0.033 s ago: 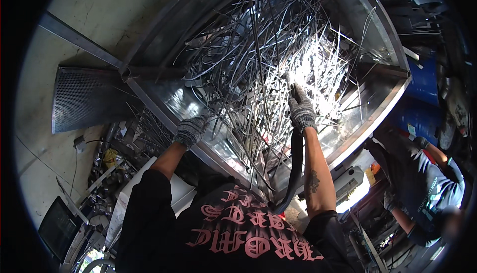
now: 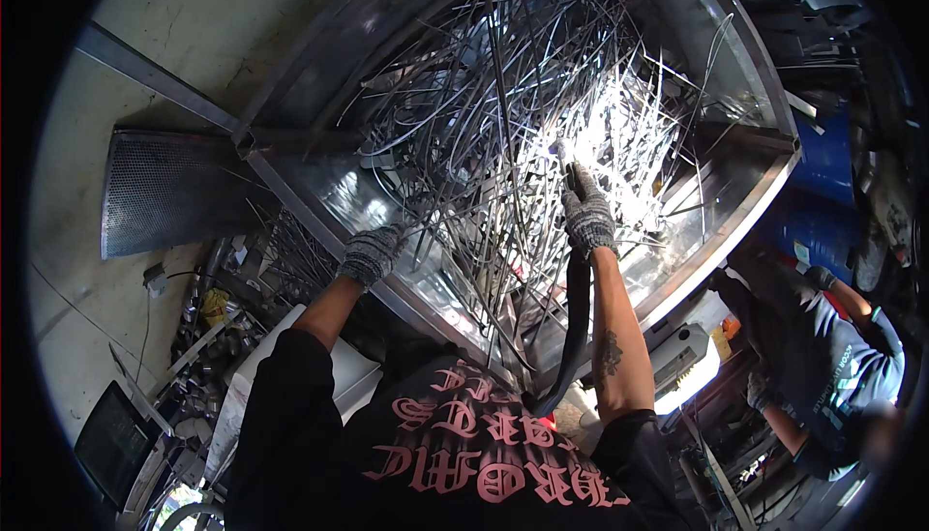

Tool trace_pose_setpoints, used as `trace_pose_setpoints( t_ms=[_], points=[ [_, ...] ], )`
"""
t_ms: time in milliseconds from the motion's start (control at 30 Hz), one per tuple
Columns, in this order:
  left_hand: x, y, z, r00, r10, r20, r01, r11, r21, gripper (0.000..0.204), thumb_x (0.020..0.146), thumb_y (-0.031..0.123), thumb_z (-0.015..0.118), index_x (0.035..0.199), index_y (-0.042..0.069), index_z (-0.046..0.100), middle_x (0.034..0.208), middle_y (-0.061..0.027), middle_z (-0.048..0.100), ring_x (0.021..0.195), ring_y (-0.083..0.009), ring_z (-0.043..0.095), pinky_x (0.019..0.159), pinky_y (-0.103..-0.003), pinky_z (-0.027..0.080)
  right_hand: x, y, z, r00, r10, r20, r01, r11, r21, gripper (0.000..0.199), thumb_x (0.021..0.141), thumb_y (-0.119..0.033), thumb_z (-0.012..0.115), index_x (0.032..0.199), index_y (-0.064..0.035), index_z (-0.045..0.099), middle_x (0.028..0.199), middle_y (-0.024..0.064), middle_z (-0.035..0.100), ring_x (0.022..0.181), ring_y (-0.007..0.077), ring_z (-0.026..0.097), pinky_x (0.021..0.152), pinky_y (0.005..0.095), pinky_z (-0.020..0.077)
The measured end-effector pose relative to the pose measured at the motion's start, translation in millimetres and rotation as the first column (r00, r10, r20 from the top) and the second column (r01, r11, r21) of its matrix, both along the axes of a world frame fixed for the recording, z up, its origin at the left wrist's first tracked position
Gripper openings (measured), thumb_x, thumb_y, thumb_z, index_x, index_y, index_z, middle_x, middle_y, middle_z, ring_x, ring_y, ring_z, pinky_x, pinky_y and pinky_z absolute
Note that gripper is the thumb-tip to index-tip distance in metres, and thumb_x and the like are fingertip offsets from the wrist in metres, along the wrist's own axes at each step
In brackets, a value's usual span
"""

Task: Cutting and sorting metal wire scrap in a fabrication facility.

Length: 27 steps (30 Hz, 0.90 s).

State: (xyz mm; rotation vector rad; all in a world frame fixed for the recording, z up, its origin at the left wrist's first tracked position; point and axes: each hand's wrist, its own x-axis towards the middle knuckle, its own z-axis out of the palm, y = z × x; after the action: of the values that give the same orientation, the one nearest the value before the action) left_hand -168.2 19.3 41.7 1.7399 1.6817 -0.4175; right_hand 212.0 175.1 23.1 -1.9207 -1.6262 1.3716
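A large metal bin (image 2: 735,275) holds a tangled heap of thin metal strips and wires (image 2: 464,115). My left hand (image 2: 372,254), in a grey knitted glove, is at the bin's near left rim. Its fingers are curled closed beside the outer wires, and what they grip is hidden. Deeper in, over the brightly lit part of the heap, my gloved right hand (image 2: 586,207) reaches among the strips with its fingers pressed together. Glare and wires hide what lies in them. A black strap-like band (image 2: 577,318) hangs below the right wrist; I cannot tell whether it is held.
A perforated metal sheet (image 2: 174,192) leans by the pale wall at left, above a pile of metal scrap (image 2: 208,338). A dark screen (image 2: 114,444) stands lower left. At right are blue drums (image 2: 818,212) and a co-worker (image 2: 832,367) wearing gloves. A white machine (image 2: 682,357) sits near the bin.
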Motion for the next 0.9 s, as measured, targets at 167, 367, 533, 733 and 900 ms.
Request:
trace_pose_setpoints(
  t_ms=[167,367,533,733,900],
  points=[
    [-5.8,-9.8,-15.6,1.0,-0.025,-0.001,0.025,0.999,0.043,0.043,0.097,0.04,0.045,0.124,0.008,0.056,0.101,-0.0156,0.069,0.085,-0.0366,0.067,0.074,-0.05,0.052,-0.3,1.3,-6.4,0.995,-0.05,-0.09,0.044,0.997,-0.067,0.054,0.094,-0.003,0.055,0.146,-0.006,0.041,0.137,0.0135,0.057,0.126,0.02,0.054,0.105,0.0287,0.0393],
    [1.6,-4.8,-1.4,0.999,0.024,-0.032,-0.023,1.0,0.018,0.035,0.097,0.038,0.046,0.113,0.01,0.06,0.098,-0.0159,0.07,0.085,-0.035,0.068,0.074,-0.05,0.052,-0.6,-3.1,2.7,0.997,0.043,0.067,-0.036,0.995,-0.093,0.054,0.094,-0.003,0.054,0.146,-0.0054,0.04,0.138,0.0141,0.056,0.126,0.0214,0.055,0.105,0.0298,0.0405],
    [-6.0,-11.7,-21.6,0.999,-0.01,0.03,0.007,0.993,0.115,0.033,0.095,0.039,0.05,0.115,0.013,0.059,0.088,-0.0151,0.069,0.077,-0.0373,0.066,0.067,-0.052,0.05,16.8,-19.9,-11.3,0.993,-0.081,-0.091,0.082,0.997,0.009,0.056,0.092,-0.009,0.058,0.146,-0.0097,0.043,0.133,0.0135,0.06,0.121,0.0207,0.057,0.101,0.0308,0.0436],
    [1.5,-1.4,3.7,1.0,0.016,0.005,-0.017,0.999,0.048,0.036,0.096,0.038,0.049,0.119,0.013,0.059,0.098,-0.0138,0.069,0.085,-0.0348,0.066,0.075,-0.05,0.051,7.5,-2.9,4.8,0.999,-0.035,0.039,0.037,0.998,-0.045,0.056,0.093,-0.011,0.058,0.147,-0.0157,0.043,0.129,0.0113,0.062,0.095,0.0147,0.062,0.081,0.0289,0.0512],
    [7.0,9.2,18.8,0.998,0.021,-0.061,-0.029,0.99,-0.139,0.042,0.098,0.041,0.045,0.125,0.013,0.058,0.11,-0.0124,0.068,0.096,-0.0321,0.066,0.084,-0.048,0.051,10.0,-9.1,-6.0,0.998,-0.048,-0.036,0.049,0.998,0.041,0.056,0.093,-0.008,0.058,0.147,-0.0138,0.043,0.127,0.0086,0.063,0.088,0.0133,0.061,0.076,0.0278,0.0513]
  ],
)
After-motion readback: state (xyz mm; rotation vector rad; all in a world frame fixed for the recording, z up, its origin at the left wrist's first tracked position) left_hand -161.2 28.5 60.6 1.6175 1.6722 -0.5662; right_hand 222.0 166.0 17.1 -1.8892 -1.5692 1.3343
